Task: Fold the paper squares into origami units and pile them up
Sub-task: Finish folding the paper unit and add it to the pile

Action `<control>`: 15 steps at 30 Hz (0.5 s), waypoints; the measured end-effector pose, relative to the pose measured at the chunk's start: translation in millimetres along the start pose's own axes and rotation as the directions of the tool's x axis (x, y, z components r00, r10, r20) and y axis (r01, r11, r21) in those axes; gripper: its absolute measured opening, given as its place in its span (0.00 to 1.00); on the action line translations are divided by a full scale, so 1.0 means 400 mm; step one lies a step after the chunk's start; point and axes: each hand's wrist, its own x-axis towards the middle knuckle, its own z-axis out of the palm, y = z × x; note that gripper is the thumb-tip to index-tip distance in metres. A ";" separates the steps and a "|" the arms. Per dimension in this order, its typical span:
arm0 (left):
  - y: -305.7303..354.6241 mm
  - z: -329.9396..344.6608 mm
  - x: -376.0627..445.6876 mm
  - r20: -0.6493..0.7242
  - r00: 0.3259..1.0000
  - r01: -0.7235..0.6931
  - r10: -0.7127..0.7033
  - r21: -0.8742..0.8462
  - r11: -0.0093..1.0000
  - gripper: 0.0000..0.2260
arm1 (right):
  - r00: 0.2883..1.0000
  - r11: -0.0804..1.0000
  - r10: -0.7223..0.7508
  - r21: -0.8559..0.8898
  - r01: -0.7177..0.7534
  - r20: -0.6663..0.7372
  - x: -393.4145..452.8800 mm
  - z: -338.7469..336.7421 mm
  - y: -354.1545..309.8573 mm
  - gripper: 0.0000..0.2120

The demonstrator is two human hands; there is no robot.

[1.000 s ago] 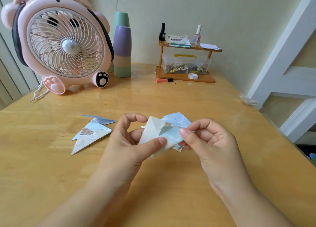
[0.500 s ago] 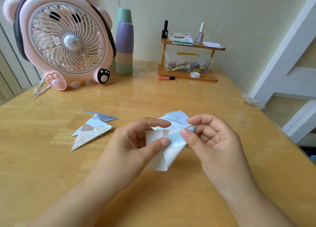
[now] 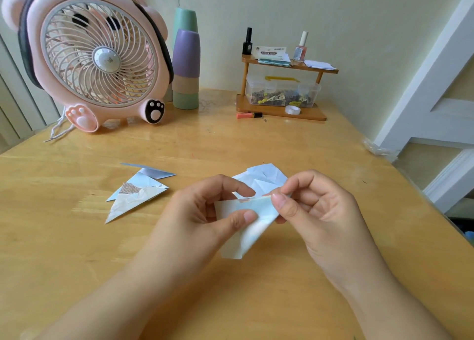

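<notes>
Fan [image 3: 98, 57] in pink, shaped like an animal, stands at the far left of the wooden table [image 3: 77, 250], with stacked cups [image 3: 186, 68] just beside it; both sit well back and do not crowd the work. Nearer, on the left, lies a small pile of folded units [image 3: 136, 193], pointed pieces overlapping one another, probably put there to keep finished work out of the hands' way. In the middle, lifted just above the table, is the paper [image 3: 246, 224] now being folded, pale blue and white, its lower corner hanging down. The left hand [image 3: 202, 216] pinches its left part between thumb and curled fingers, which seems meant to steady the sheet. The right hand [image 3: 315, 211] pinches the upper right edge between thumb and forefinger, likely to press or run a crease along the top. Behind the hands lies more loose paper [image 3: 261, 178], crumpled or part folded, partly hidden by the fingers, so I cannot tell how many sheets it is. Far right at the back stands a small wooden shelf [image 3: 282, 88] with bottles, a clear box and tape, well apart. Nothing blocks the way to the pile; only the loose sheets behind might be brushed.
</notes>
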 end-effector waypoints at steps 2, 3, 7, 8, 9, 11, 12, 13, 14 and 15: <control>0.000 -0.002 0.000 -0.018 1.000 -0.011 0.012 0.045 0.999 0.09 | 0.999 1.000 0.029 0.009 -0.029 0.042 0.002 -0.008 -0.003 0.04; -0.002 -0.002 0.000 -0.030 0.999 -0.014 0.016 0.066 0.998 0.09 | 0.997 0.999 0.048 0.007 -0.048 0.055 0.004 -0.012 -0.003 0.04; -0.011 -0.007 -0.002 -0.027 0.999 -0.024 0.029 0.170 0.985 0.10 | 0.991 0.991 0.107 -0.084 -0.101 0.074 0.006 -0.017 -0.002 0.09; -0.011 -0.007 -0.002 -0.019 0.999 -0.032 0.037 0.199 0.979 0.10 | 0.991 0.989 0.116 -0.102 -0.108 0.074 0.007 -0.017 -0.003 0.09; -0.011 -0.008 -0.002 -0.018 0.999 -0.035 0.040 0.215 0.976 0.09 | 0.990 0.988 0.121 -0.109 -0.112 0.073 0.007 -0.018 -0.005 0.09; -0.008 -0.007 -0.001 -0.022 0.999 -0.024 0.029 0.186 0.982 0.08 | 0.989 0.988 0.127 -0.100 -0.120 0.070 0.009 -0.018 -0.009 0.09; -0.005 -0.007 -0.001 -0.025 1.000 -0.014 0.019 0.156 0.988 0.08 | 0.989 0.988 0.130 -0.089 -0.124 0.065 0.009 -0.018 -0.010 0.09; -0.003 -0.005 0.000 -0.026 1.000 -0.005 0.008 0.126 0.992 0.08 | 0.990 0.989 0.132 -0.080 -0.127 0.056 0.009 -0.017 -0.010 0.09; -0.001 -0.005 0.000 -0.025 1.000 0.003 -0.001 0.098 0.995 0.08 | 0.990 0.989 0.131 -0.071 -0.128 0.044 0.009 -0.015 -0.010 0.08; 0.001 -0.004 0.000 -0.021 1.000 0.009 -0.007 0.073 0.997 0.09 | 0.991 0.990 0.130 -0.062 -0.128 0.028 0.009 -0.014 -0.008 0.07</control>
